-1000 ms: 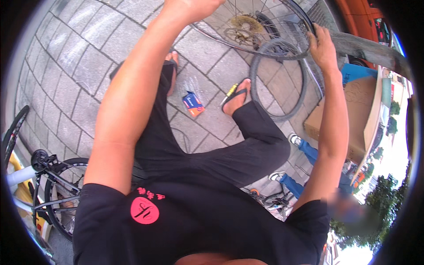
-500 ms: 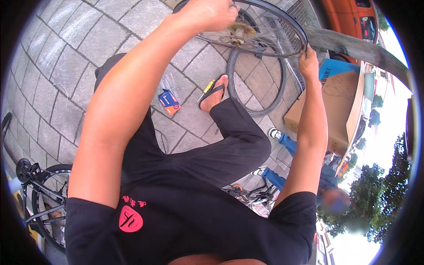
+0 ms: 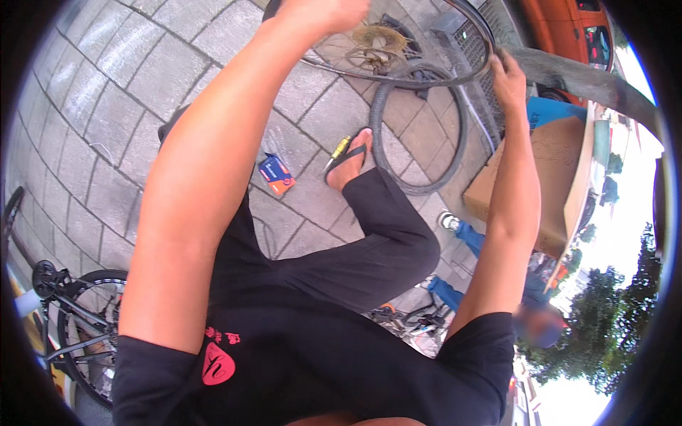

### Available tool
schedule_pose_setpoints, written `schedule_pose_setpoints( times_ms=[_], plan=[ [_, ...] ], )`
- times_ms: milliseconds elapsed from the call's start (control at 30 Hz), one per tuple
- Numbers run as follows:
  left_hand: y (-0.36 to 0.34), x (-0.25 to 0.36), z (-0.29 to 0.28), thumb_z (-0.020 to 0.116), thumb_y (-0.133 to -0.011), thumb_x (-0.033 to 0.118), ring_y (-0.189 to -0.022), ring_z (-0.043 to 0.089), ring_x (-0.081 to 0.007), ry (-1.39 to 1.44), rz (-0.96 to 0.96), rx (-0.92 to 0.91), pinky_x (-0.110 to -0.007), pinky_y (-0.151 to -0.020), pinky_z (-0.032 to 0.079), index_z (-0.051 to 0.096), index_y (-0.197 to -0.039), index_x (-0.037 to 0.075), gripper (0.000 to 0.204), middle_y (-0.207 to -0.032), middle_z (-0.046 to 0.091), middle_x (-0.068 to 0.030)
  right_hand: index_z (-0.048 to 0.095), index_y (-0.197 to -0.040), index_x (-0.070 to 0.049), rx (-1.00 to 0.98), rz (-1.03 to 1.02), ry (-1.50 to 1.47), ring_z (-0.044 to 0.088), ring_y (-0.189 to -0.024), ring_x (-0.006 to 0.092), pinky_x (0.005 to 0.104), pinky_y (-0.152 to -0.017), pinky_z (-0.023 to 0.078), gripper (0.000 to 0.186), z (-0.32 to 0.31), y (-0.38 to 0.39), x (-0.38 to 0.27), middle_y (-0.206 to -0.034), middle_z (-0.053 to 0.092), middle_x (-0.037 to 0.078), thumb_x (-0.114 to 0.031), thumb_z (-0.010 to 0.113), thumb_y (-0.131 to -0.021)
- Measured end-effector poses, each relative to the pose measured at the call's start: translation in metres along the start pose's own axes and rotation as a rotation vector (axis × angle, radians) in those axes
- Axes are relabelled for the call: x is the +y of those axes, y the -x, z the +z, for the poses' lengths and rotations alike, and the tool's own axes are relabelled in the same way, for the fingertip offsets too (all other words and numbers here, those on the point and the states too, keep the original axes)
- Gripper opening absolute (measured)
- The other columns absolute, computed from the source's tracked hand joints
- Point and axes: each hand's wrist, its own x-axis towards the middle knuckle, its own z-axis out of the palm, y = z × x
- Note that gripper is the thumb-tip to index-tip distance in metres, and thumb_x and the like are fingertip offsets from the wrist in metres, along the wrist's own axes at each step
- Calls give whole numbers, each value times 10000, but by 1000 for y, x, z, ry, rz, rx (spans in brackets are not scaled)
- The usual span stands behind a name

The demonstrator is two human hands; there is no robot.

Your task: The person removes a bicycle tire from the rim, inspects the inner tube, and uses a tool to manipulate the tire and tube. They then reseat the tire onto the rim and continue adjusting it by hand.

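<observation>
A bicycle wheel (image 3: 419, 82) with a dark rim and a brownish rear sprocket cluster (image 3: 380, 41) is at the top, partly cut off by the frame edge. My left hand (image 3: 330, 13) is closed above the wheel's left side; what its fingers hold is out of sight. At the right side of the rim, my right hand (image 3: 509, 82) has its fingers stretched out and apart, their tips beside the rim. Below the wheel, a loose black tyre (image 3: 379, 135) lies on the paving near my sandalled foot (image 3: 348, 167).
A yellow-handled screwdriver (image 3: 339, 148) lies against the foot. A small blue-and-orange box (image 3: 275, 175) rests on the grey paving (image 3: 153, 113). At right are a large cardboard box (image 3: 536, 181), a wooden post (image 3: 568, 71) and a person in jeans (image 3: 469, 238). A bicycle (image 3: 74, 312) stands lower left.
My left hand has shifted slightly up and left. The fingers of my right hand have loosened from the rim and straightened. The view has shifted slightly.
</observation>
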Motion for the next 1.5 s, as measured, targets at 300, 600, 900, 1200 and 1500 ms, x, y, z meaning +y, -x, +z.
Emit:
schedule_pose_setpoints(
  times_ms=[300,600,900,1200,1500],
  plan=[
    [-33,-54,-52,765,-937,390,-1263,626,-387,-151,238,48,-431,-1079,495,560,-1453,34,660,-1363,631,-282,654,-1300,-48,147,-577,-199,633,-1086,444,470,-962,512,329,26,-39,-201,-1134,672,216,-154,567,-1001],
    [-66,-175,-109,593,-1070,410,-632,529,-109,-309,270,294,-313,-614,459,710,-1004,21,411,-667,584,-20,715,-1081,49,-231,265,-332,698,-1009,476,532,-890,549,465,225,113,-116,-1028,707,332,-390,612,-969],
    [-54,-254,-145,497,-1070,546,-524,608,-225,-188,-479,389,-377,-500,493,616,-936,10,565,-652,589,-105,721,-1223,5,-849,869,-169,686,-1184,407,486,-1020,530,402,399,340,-66,-1193,711,298,-274,623,-950],
    [-61,-257,-143,453,-1089,555,-586,535,-194,47,-896,386,-378,-504,471,498,-1051,85,473,-749,541,-68,628,-1234,31,-714,1023,-314,652,-1183,484,531,-1016,505,474,437,358,-52,-1190,691,333,-364,660,-974],
    [-59,-281,-164,437,-1099,535,-625,537,-215,117,-987,348,-401,-533,470,510,-1059,104,439,-767,540,-79,632,-1231,28,-629,1045,-390,651,-1165,496,539,-990,503,499,427,349,-68,-1191,691,318,-381,687,-952]
  ],
)
